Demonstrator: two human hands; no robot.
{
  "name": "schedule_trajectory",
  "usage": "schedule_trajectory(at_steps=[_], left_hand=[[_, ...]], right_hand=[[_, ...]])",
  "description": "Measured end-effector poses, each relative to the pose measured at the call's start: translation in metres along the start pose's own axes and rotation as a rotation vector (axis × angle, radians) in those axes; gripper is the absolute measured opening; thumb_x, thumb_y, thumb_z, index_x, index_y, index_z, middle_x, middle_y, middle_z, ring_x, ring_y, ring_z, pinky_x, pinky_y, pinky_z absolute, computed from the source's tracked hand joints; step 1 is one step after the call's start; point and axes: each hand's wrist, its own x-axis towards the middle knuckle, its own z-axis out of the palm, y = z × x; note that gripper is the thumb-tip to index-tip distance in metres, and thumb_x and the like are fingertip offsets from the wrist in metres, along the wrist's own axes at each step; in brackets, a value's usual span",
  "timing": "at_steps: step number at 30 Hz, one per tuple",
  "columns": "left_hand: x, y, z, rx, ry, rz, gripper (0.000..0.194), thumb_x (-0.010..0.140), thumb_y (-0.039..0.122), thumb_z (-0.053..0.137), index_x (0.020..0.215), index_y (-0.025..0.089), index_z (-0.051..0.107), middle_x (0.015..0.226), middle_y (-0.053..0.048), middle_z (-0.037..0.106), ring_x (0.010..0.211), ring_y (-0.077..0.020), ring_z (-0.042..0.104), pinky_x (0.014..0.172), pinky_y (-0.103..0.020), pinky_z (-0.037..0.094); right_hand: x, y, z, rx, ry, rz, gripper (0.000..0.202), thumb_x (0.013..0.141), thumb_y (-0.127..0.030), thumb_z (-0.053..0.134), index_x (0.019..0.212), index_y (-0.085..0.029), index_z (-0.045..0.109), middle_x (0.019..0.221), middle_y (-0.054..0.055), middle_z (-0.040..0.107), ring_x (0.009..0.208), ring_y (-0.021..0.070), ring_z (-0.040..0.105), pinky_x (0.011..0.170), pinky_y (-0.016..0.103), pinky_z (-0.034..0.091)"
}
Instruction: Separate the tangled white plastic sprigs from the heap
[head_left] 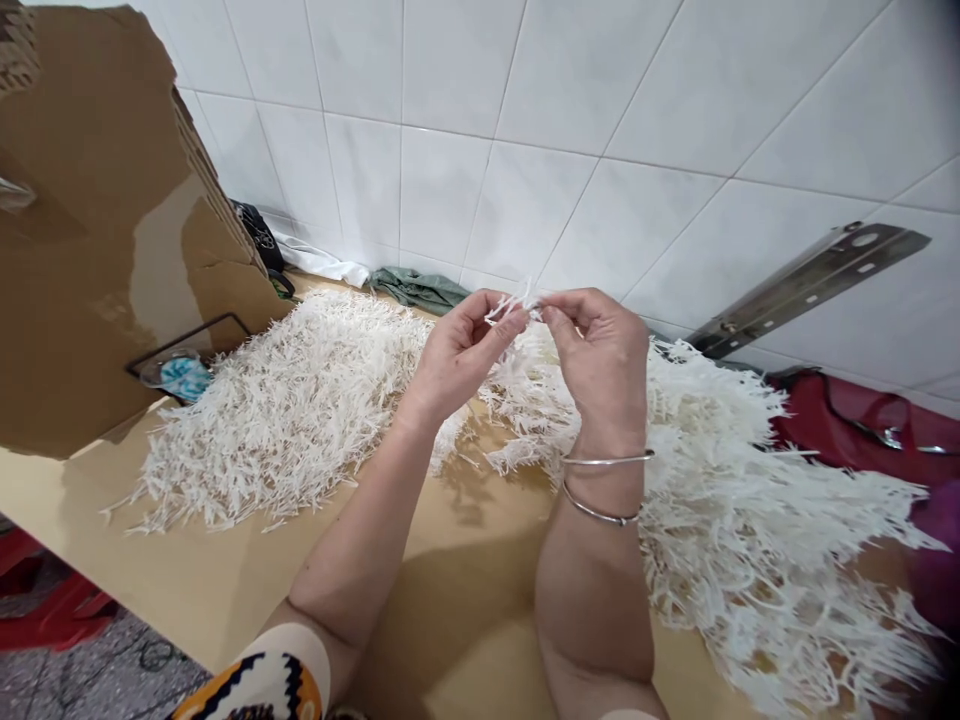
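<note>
Held up above the table, a small white branching sprig (519, 300) lies between the fingertips of both hands. My left hand (461, 350) pinches it from the left, thumb against forefinger. From the right, my right hand (601, 350) pinches its other end; two silver bangles circle that wrist. A broad heap of loose white sprigs (285, 410) spreads over the table to the left. Longer, tangled white sprigs (757, 540) are piled on the right, and another clump (525, 400) sits behind and below the hands.
A tall cardboard box (82, 230) stands at the left, near a blue-and-white item (184, 377). Against the tiled wall (450, 180) lie a green cloth (416, 288) and a slotted metal bar (810, 290). A red bag (862, 420) is at right; the wooden tabletop (450, 570) is in front.
</note>
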Motion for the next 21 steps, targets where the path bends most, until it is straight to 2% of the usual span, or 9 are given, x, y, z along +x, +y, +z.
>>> schedule_trajectory(at_steps=[3,6,9,13,18,21], left_hand=[[0.003,-0.004,-0.003,-0.015,0.052,0.001,0.028,0.091,0.046,0.079,0.093,0.021,0.067,0.082,0.001,0.06,0.068,-0.0073,0.044,0.061,-0.025,0.036],[0.004,-0.005,-0.006,-0.017,0.062,-0.005,0.027,0.091,0.046,0.08,0.094,0.021,0.069,0.085,0.0,0.065,0.07,-0.0073,0.048,0.063,-0.025,0.04],[0.004,-0.007,-0.006,-0.033,0.06,0.016,0.03,0.089,0.048,0.081,0.091,0.021,0.069,0.082,0.001,0.062,0.068,-0.0071,0.047,0.062,-0.024,0.038],[0.004,-0.008,-0.005,-0.029,0.088,0.01,0.033,0.088,0.051,0.082,0.09,0.021,0.068,0.076,0.003,0.054,0.065,-0.0069,0.04,0.058,-0.025,0.032],[0.005,-0.012,-0.005,-0.04,0.104,0.01,0.034,0.087,0.053,0.082,0.094,0.022,0.07,0.083,0.001,0.061,0.069,-0.008,0.045,0.061,-0.025,0.036],[0.005,-0.015,-0.005,0.007,0.121,0.028,0.034,0.088,0.054,0.081,0.096,0.024,0.069,0.084,0.001,0.063,0.071,-0.009,0.048,0.065,-0.025,0.04]], right_hand=[[-0.006,-0.022,0.0,0.11,-0.084,-0.027,0.022,0.098,-0.022,0.062,0.112,-0.026,0.079,0.111,0.003,0.084,0.105,0.0197,0.078,0.105,0.046,0.059],[-0.009,-0.031,-0.003,0.19,-0.173,-0.045,0.019,0.102,-0.032,0.065,0.115,-0.029,0.079,0.121,0.003,0.082,0.115,0.0208,0.077,0.112,0.048,0.058],[-0.01,-0.028,-0.005,0.195,-0.242,-0.026,0.016,0.094,-0.034,0.076,0.11,-0.028,0.079,0.113,0.002,0.083,0.11,0.0218,0.077,0.107,0.048,0.06],[-0.01,-0.025,-0.004,0.137,-0.179,-0.017,0.013,0.091,-0.036,0.08,0.098,-0.025,0.076,0.095,0.001,0.08,0.092,0.0201,0.074,0.092,0.044,0.062],[-0.01,-0.032,-0.001,0.089,-0.221,0.007,0.017,0.091,-0.04,0.079,0.088,-0.024,0.072,0.083,0.0,0.075,0.084,0.0186,0.07,0.082,0.039,0.058],[-0.01,-0.028,0.006,0.111,-0.213,0.017,0.022,0.092,-0.044,0.077,0.086,-0.024,0.067,0.081,0.0,0.073,0.078,0.017,0.066,0.076,0.036,0.055]])
